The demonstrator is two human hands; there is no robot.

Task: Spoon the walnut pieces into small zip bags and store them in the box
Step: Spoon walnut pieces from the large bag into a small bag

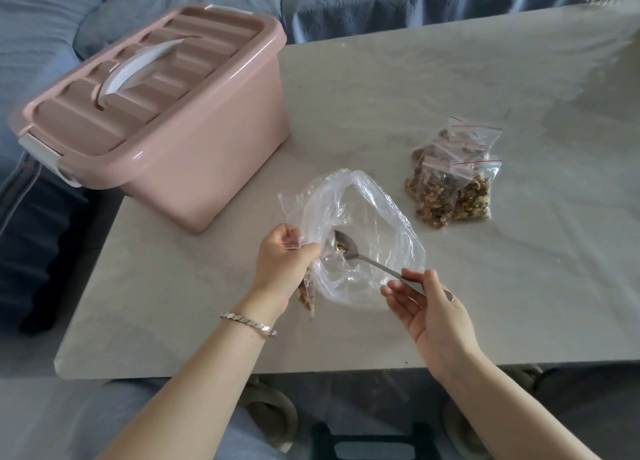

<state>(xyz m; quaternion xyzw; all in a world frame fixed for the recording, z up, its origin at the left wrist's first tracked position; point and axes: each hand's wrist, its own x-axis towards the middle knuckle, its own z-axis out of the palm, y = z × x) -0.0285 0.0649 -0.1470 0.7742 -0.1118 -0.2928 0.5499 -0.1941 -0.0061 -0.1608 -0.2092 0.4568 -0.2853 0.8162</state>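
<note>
While the spoon (349, 250) lies diagonally, bowl aimed up-left inside the clear bag (381, 213) over the table (519, 286), the right hand (433, 307) pinches its handle end, other fingers loose; the left hand (282, 257) grips the mouth of a small zip bag (307, 295).

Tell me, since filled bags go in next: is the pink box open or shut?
Shut. Its lid sits flat on the pink box, with the white latch at the left end folded down.

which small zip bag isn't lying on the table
The zip bag gripped in the left hand, walnuts hanging below it; the other filled bags lie piled on the table.
</note>
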